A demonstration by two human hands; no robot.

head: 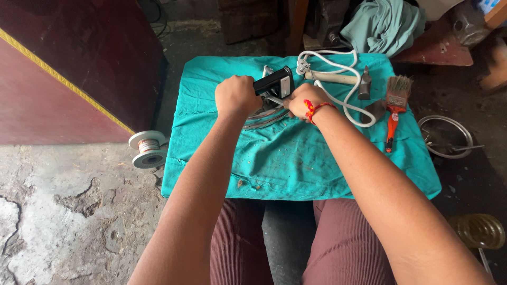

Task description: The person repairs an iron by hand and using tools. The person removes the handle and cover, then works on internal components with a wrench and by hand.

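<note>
A white plastic spool wound with thin wire (148, 149) lies on the cracked concrete floor (63, 211), just beside the left edge of the teal cloth covering the low table (327, 169). On the cloth, toward its far side, sits an electric clothes iron with a black handle and metal soleplate (272, 92). The left hand (237, 95) is closed in a fist over the left side of the iron. The right hand (303, 100), with a red thread band at the wrist, is clamped on a slim metal tool (274, 100) whose tip meets the iron; its kind cannot be told. A white cord (346, 87) loops from the iron across a wooden-handled hammer (340, 78). Further right lies an orange-handled paintbrush (393, 108). A round metal dish (445, 136) rests on the floor beyond the cloth's right edge.
</note>
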